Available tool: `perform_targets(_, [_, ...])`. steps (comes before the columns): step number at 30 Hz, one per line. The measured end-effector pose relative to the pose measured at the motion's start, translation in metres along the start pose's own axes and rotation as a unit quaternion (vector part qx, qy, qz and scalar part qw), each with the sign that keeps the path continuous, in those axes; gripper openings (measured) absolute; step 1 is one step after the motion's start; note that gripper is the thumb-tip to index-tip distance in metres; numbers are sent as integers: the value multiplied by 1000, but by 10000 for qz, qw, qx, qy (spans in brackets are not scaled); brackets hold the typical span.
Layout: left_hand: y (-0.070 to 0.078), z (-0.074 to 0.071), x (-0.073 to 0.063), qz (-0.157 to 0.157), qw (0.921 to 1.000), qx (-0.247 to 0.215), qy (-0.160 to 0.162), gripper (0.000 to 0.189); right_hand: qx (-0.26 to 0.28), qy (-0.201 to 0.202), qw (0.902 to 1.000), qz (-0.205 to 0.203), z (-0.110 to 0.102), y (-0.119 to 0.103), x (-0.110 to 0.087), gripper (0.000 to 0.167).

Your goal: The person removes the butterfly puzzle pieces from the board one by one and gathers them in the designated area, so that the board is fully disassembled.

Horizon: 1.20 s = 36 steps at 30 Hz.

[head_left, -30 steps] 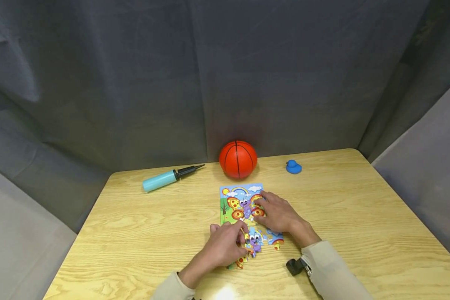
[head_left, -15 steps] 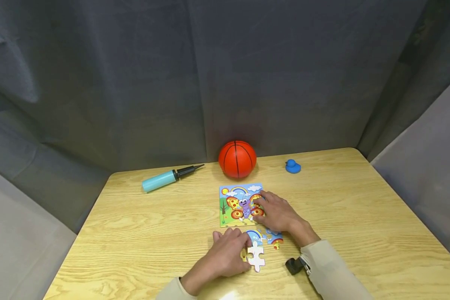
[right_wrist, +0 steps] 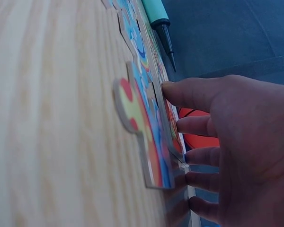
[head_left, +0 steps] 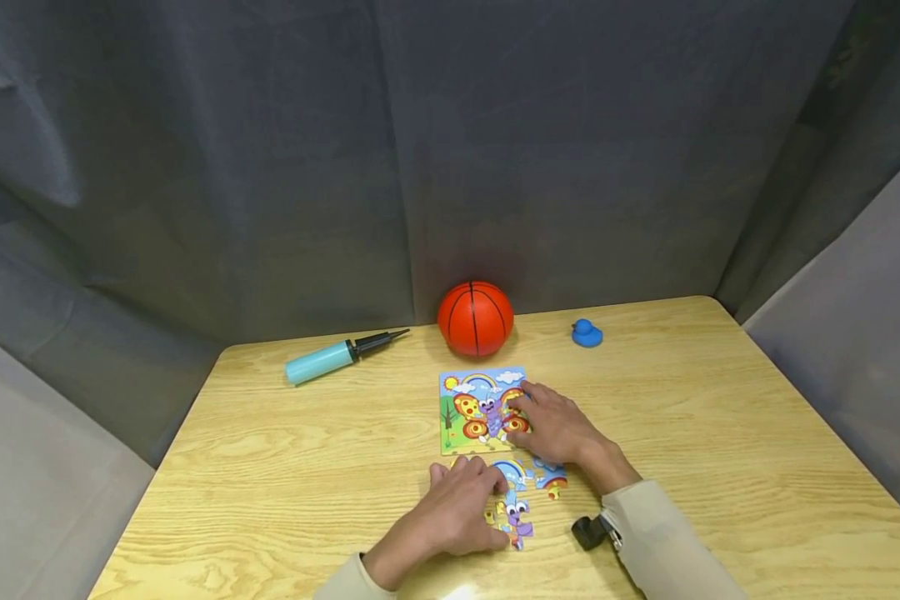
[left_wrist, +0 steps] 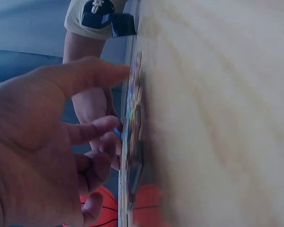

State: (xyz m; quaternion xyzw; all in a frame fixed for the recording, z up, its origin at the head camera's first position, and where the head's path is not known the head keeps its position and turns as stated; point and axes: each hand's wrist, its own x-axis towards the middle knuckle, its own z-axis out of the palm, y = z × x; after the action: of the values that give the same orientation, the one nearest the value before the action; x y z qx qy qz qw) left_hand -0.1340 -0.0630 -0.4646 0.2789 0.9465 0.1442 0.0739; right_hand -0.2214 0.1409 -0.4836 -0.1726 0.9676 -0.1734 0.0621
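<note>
In the head view my left hand is over the left part of the loose jigsaw pieces, thumb and index finger apart. Beside its fingertips lies a jigsaw piece with a purple butterfly face; whether they touch it is hard to tell. A rainbow piece lies just above that one, and other pieces are partly hidden under the hand. My right hand rests at the right edge of the square butterfly picture board, its fingers spread loosely along it. Near that wrist are joined blue sky pieces.
An orange-red basketball sits behind the board at the table's back edge. To its left lies a turquoise hand pump, and to its right a blue rubber duck. A dark curtain hangs behind the wooden table.
My left hand has moved slightly right and toward the table's front with the face piece. That piece looked plain white half a second ago and now shows its picture. My right hand stays put.
</note>
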Motion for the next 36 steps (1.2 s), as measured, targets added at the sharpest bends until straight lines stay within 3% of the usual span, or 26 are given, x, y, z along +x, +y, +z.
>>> perform_targets(3, [-1, -1, 7, -113, 9997, -202, 73, 49, 60, -18, 10000, 57, 1, 0, -1, 58])
perform_targets(12, [-13, -6, 31, -418, 9952, -430, 777, 40, 237, 76, 9997, 41, 0, 1, 0, 65])
perform_targets(18, [-24, -9, 45, -715, 9928, -559, 777, 39, 480, 61, 9986, 202, -1, 4, 0, 65])
perform_targets(26, [-37, -8, 61, -899, 9914, -474, 823, 42, 353, 147, 9992, 145, -3, 9, 0, 65])
perform_targets(36, [-43, -8, 80, -1021, 9910, -451, 743, 45, 318, 120, 9992, 220, -3, 12, -2, 63])
